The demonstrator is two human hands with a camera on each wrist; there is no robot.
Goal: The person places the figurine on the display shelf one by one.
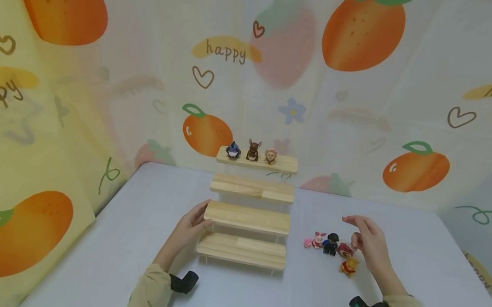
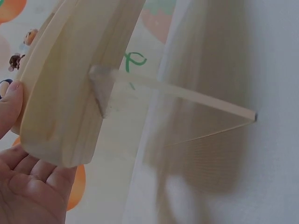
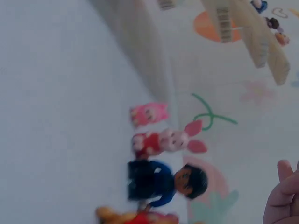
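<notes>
The left hand [image 1: 190, 226] grips the stepped wooden shelf's [image 1: 246, 217] left end, steadying it; the right hand [image 1: 369, 247], loosely open and empty, hovers beside the figurines [image 1: 330, 244] near the table's [image 1: 133, 241] right side.

Beige sleeves [image 1: 150, 291], bare hands, black wrist cams [image 1: 184, 282].
</notes>
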